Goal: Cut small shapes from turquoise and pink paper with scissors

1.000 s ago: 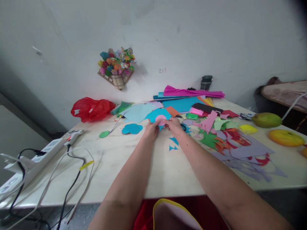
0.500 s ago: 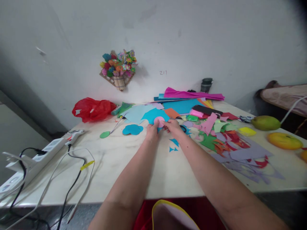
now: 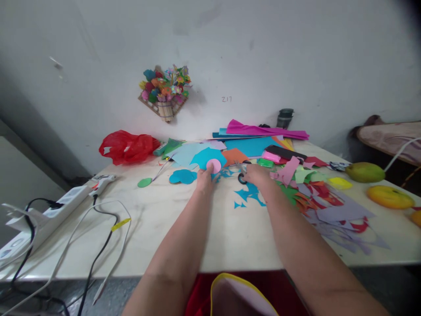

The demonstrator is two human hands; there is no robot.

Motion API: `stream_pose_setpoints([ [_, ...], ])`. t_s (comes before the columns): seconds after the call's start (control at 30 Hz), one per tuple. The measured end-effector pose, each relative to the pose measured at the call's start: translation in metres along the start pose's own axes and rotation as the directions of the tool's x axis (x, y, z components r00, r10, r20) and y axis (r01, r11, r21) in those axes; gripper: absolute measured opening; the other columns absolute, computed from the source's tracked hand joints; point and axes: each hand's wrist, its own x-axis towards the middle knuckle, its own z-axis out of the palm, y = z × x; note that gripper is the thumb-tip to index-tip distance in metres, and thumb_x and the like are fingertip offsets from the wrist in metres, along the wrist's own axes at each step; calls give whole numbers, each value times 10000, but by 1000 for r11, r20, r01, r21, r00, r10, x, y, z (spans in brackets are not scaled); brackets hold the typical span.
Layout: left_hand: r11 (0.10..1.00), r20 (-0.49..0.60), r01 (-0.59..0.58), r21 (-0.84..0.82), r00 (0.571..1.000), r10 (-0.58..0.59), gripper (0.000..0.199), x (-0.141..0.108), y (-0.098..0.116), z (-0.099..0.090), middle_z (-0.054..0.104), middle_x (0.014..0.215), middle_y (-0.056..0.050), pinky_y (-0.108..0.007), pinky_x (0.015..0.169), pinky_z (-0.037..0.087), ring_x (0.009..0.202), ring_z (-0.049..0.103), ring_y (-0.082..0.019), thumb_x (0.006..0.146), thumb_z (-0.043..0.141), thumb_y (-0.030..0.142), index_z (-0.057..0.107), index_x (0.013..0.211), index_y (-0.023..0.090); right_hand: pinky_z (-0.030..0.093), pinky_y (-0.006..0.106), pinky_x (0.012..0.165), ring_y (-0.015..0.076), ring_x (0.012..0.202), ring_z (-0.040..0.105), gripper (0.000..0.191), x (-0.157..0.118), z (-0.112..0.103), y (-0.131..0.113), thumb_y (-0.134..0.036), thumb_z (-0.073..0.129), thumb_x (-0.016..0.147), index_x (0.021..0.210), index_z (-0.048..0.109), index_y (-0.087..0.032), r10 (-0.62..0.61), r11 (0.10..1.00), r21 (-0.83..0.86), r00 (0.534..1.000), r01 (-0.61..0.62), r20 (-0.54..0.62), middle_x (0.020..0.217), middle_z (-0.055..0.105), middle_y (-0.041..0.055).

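Note:
My left hand [image 3: 205, 179] is closed on a pink paper circle [image 3: 215, 165] laid over a blue paper sheet [image 3: 205, 157], the thumb on top. To its right, my right hand [image 3: 255, 174] is bent round a pair of scissors with a black handle loop [image 3: 241, 178]; the fingers partly hide it. Blue paper scraps [image 3: 247, 193] lie below and between the hands. Left of my left hand rest several cut blue paper circles [image 3: 183, 176], overlapping, and beyond them a green paper circle [image 3: 144, 182].
Coloured paper scraps [image 3: 342, 210] cover the right side, beside a green mango [image 3: 365, 172] and a yellow one [image 3: 390, 196]. A phone [image 3: 285, 152] lies behind. At left are a red plastic bag [image 3: 129, 148], a power strip [image 3: 62, 215] and loose cables [image 3: 105, 241].
My right hand has left the pink circle and moved right to the scissors. My left hand keeps the paper, shifted slightly left. More blue scraps show on the table.

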Motion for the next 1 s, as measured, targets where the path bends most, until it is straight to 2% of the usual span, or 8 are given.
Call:
stream_pose_setpoints([
  [0.27,996,29,-14,-92,999,17,373,0,1,-2,602,658,-12,-331,649,562,631,648,-177,611,873,339,591,777,160,506,357,808,335,1069,669,354,4,9,1,-183,604,815,1149,689,-106,-80,995,43,989,86,-122,1136,698,233],
  [0.5,992,-88,-70,-105,994,61,386,2,4,-3,636,697,-25,-325,698,553,731,664,-194,588,890,329,617,795,153,501,334,715,320,978,697,294,12,9,4,-251,678,784,1056,740,-157,-9,963,262,978,65,-208,1036,740,176],
  [0.57,991,-104,-63,-115,993,51,336,3,4,-4,643,700,-29,-325,681,554,720,662,-192,624,868,307,620,789,153,489,296,621,274,820,722,294,13,10,0,-299,720,767,1026,748,-161,1,901,426,983,80,-185,874,755,136],
  [0.67,988,-146,-74,-137,988,54,250,7,4,-4,648,708,-24,-318,681,557,721,664,-181,680,828,247,615,777,160,401,230,434,162,486,633,227,10,10,-10,-263,740,756,949,742,-142,-7,682,729,998,50,-61,605,690,44],
  [0.73,983,-164,-82,-161,985,55,231,10,3,-4,656,725,-19,-311,687,560,736,671,-178,688,818,213,608,774,173,336,200,364,99,378,527,132,6,9,-16,-214,758,739,833,719,-130,-2,509,861,1000,-7,10,530,636,7],
  [0.8,980,-170,-72,-185,985,41,231,11,4,-3,662,735,-18,-316,690,565,748,676,-185,687,814,191,598,766,186,268,181,315,78,368,493,184,1,9,-18,-275,792,730,774,685,-132,-74,392,920,997,-3,34,513,602,-10],
  [0.9,978,-181,-44,-203,983,7,216,11,6,-1,664,741,-27,-338,704,572,753,678,-194,703,795,165,586,753,190,291,164,306,82,410,535,281,-2,10,-15,-369,796,744,741,640,-135,-216,329,944,973,-3,78,550,608,-2],
  [1.0,977,-195,-18,-210,981,-24,167,10,8,1,670,760,-45,-355,717,572,752,677,-195,748,751,152,586,754,178,364,171,328,110,447,585,316,-3,13,-10,-415,769,774,765,608,-144,-361,343,939,922,-6,138,573,634,18],
])
